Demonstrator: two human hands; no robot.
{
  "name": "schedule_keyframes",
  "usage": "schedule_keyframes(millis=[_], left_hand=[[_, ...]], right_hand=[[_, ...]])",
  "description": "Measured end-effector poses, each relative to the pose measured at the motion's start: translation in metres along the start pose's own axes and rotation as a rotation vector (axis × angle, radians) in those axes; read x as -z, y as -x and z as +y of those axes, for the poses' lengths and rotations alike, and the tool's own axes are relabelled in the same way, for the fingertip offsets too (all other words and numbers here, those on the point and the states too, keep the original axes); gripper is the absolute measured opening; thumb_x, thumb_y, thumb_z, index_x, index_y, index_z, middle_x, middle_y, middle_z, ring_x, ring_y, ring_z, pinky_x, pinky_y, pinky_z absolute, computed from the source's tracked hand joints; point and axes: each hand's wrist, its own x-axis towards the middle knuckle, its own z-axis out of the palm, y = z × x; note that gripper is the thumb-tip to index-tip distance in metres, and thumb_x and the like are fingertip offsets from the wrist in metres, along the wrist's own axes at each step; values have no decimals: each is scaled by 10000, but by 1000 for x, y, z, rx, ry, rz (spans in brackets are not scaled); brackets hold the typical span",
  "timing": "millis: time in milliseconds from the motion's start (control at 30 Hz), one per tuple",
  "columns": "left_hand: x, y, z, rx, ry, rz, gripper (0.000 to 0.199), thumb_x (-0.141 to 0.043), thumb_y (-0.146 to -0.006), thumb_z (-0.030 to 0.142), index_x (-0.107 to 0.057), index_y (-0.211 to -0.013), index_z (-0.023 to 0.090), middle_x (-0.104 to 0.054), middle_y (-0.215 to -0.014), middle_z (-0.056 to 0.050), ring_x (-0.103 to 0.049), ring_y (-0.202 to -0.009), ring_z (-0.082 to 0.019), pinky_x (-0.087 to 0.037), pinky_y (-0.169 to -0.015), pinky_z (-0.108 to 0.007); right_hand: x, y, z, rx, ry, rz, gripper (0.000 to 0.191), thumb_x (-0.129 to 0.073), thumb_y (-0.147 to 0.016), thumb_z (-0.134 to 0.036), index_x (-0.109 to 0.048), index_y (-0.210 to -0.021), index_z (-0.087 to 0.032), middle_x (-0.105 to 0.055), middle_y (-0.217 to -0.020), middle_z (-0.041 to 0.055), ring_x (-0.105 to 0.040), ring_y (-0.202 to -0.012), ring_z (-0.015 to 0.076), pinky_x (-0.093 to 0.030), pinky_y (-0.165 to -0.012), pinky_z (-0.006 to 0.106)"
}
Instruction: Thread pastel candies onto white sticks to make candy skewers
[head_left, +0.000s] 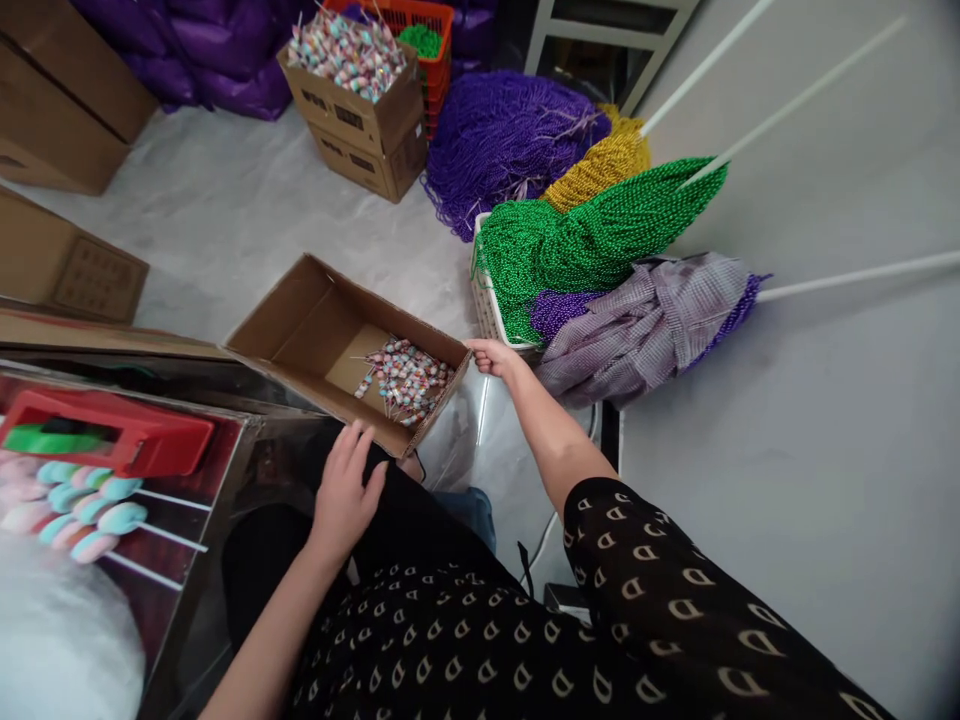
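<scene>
An open cardboard box (300, 350) is tilted in front of my legs, with a pile of small wrapped candy sticks (411, 378) in its near right end. My right hand (492, 357) is closed on the box's right corner, thumb and fingers pinching the edge. Just short of the box's near side is my left hand (346, 492), fingers stretched out and nothing in it. Whether its fingertips touch the cardboard I cannot tell. On the table to my left lie several marshmallow-like skewers in pink and blue (97, 510), beside a red tape dispenser (150, 430).
Two stacked cartons (367, 150) heaped with wrapped sticks stand ahead, by an orange basket (439, 75). Bead strands, green (585, 250), gold (600, 165) and purple (510, 140), pile up at the right wall. Large cartons (60, 100) stand at the left. A white cable runs along the floor.
</scene>
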Motion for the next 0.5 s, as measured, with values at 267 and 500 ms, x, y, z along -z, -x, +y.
schedule_keyframes(millis=[267,500], left_hand=[[-64,-93,42,190,-72,-686,734,-554,-1008,285,-313,-1684,133,-457,-1690,-202,-533,-1514,-309,-448,-1248,-433],[-69,-89,48,258,-321,-898,635,-387,-1069,255,-299,-1695,189,-737,-1345,-226,-730,-1252,-337,-559,-1042,-452]], right_hand=[[-11,6,9,95,-74,85,323,-811,-850,-327,-502,-868,-235,-257,-468,-154,-165,-417,52,-132,-424,187],[-14,4,16,138,-103,142,428,-855,-825,-397,-455,-890,-259,-281,-489,-158,-191,-416,48,-138,-438,181]])
